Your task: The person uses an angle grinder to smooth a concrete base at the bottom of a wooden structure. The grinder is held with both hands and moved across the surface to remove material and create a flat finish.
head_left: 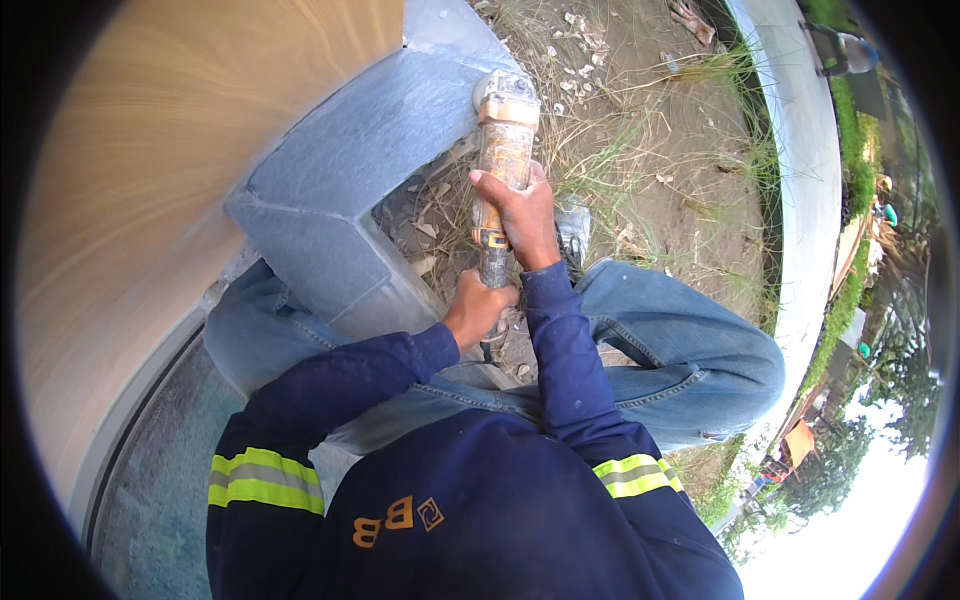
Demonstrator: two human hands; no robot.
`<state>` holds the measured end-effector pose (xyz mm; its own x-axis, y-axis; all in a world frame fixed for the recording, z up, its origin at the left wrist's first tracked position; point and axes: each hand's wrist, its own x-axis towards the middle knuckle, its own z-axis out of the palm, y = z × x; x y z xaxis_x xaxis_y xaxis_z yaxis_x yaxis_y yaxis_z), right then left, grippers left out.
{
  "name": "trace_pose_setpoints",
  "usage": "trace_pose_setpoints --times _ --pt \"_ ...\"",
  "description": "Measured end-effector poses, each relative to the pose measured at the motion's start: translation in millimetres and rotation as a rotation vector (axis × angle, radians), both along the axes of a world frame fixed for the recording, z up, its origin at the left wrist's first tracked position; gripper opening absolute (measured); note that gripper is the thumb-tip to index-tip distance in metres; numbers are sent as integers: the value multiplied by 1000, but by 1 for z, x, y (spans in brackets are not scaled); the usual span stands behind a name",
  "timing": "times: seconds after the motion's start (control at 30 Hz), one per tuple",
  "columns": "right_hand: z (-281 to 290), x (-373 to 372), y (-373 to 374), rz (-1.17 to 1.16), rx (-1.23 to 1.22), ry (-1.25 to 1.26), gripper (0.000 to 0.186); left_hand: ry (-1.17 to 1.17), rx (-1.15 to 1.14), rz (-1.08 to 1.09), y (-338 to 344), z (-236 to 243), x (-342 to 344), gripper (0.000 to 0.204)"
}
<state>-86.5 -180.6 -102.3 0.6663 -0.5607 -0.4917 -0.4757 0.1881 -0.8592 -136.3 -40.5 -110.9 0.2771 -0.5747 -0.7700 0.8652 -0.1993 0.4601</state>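
Head view, looking down at a crouched person, read from left to right.

Far left: a broad tan curved surface (pixel 150 200) fills the edge of the view, blurred, with a pale rim below it.

Centre left: a grey stone block (pixel 340 170) with flat faces and sharp corners stands against that surface. Its near corner points toward the person's knees.

Centre: a worn yellow angle grinder (pixel 503 150) lies along the right face of the block, head end away from the person and touching or just off the stone; cannot tell which. The disc is not clearly visible.

Left hand (pixel 478 308): closed around the rear end of the grinder, at the bottom of the handle, just above the knee.

Right hand (pixel 522 215): clamped on the grinder body further up, fingers wrapped over it. The hands sit one behind the other on the tool, close but not touching.

Both arms wear dark blue sleeves (pixel 565 350) with yellow reflective bands; blue jeans (pixel 680 350) cover the bent legs.

Right: bare dirt ground (pixel 650 130) with dry grass and scattered stone chips, then a pale curved kerb (pixel 800 180), with greenery beyond it.
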Motion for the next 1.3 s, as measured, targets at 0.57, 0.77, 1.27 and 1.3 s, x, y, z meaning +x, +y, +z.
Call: trace_pose_setpoints --times 0.57,0.77,1.27,1.3 --pt "4 -10 3 -47 48 0 50 -35 -21 -39 7 -8 -12 4" --pt "-5 22 2 59 -31 8 55 -33 -6 43 0 -7 14 5" --pt "-1 32 7 37 24 -49 51 -44 12 27 8 8 28 5" --pt "1 37 7 41 28 -35 51 -50 6 22 6 4 31 5"
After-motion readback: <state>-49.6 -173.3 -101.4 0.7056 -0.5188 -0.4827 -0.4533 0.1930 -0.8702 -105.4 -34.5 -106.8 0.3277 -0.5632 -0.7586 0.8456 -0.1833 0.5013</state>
